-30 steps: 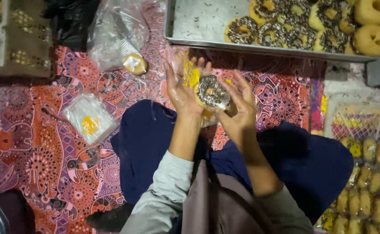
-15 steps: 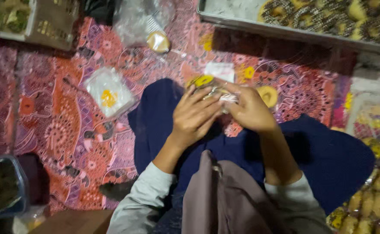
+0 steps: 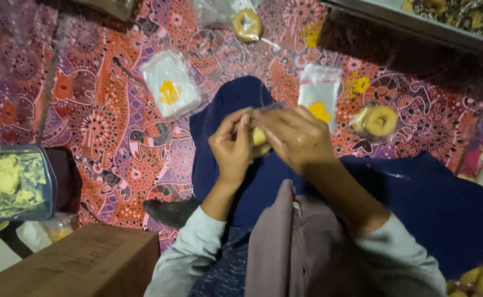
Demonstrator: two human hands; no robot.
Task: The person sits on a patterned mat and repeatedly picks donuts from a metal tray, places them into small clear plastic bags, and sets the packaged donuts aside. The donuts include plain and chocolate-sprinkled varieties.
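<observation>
The floor is covered by a patterned mat (image 3: pixel 104 121) in red, purple and orange, and you sit on it with dark blue cloth over your legs. Your left hand (image 3: pixel 231 146) and right hand (image 3: pixel 294 135) meet above your lap, both closed on a small clear bag (image 3: pixel 259 135) with a yellowish piece showing between the fingers; what exactly is inside cannot be told. The right hand covers the bag from above, the left pinches it from the side. On the mat just beyond your hands lies a flat clear packet with a yellow mark (image 3: pixel 319 93), and to its right a wrapped ring doughnut (image 3: pixel 380 120). A second wrapped doughnut (image 3: pixel 247 24) lies further off, near the top edge. A stack of clear packets (image 3: pixel 170 89) with a yellow mark lies to the left of your knee, well apart from the hands. At the far left stands a container of yellow material (image 3: pixel 11 181); below it is a brown cardboard box (image 3: pixel 82 267). A metal tray (image 3: pixel 417 22) of doughnuts sits at the upper right.
</observation>
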